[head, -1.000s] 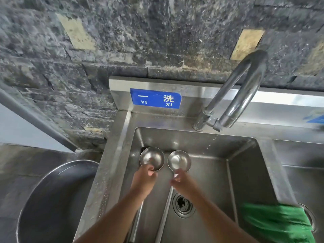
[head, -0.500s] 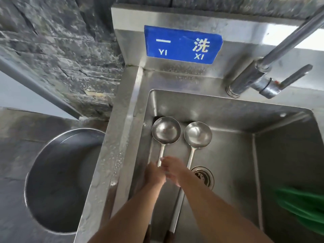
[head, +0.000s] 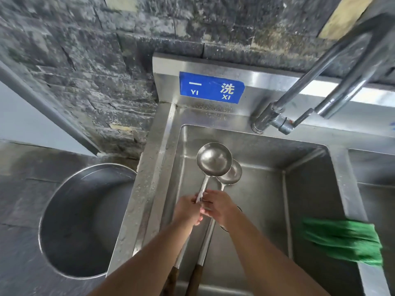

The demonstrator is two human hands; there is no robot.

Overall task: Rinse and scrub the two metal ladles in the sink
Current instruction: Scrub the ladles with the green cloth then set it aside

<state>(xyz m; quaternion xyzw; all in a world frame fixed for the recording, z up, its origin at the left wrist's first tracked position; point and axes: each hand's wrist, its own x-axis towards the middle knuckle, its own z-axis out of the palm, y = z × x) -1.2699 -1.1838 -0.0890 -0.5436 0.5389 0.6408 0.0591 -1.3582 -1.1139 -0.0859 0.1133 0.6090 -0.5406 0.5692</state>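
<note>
- Two ladles lie in the sink [head: 267,135], bowls toward the back wall, handles running toward the person. The left ladle [head: 214,159] is raised, its bowl partly over the bowl of the right ladle [head: 232,173], which sits lower; I cannot tell whether the bowls touch.
- The left hand [head: 188,210] is wrapped round the metal shaft of the left ladle, fingers closed on it, below the bowl.
- The right hand [head: 220,207] presses in against the same spot, fingers curled toward the left hand. Whether it pinches the left shaft, the right one or both is hidden by the overlap.
- Handling, as I judge it: the ladles are stiff steel, not fragile, with a long shaft, so the bowl end pulls down when held far back. A hold near the bowl, as here, gives more control for scrubbing.
- The steel looks wet, with drops on the sink rim, so the thin shaft is likely slippery and may twist in the fingers. The dark grips [head: 195,274] at the near ends seem wooden and thicker, probably a surer hold for lifting or rinsing.
- The tap [head: 316,90] stands at the back right; no stream shows from it. The bowls would need to shift right to sit under the spout.
- A green cloth [head: 342,240] hangs over the sink's right wall, well apart from the hands; it looks the likely scrubber. A large basin [head: 85,221] sits left of the sink.
</note>
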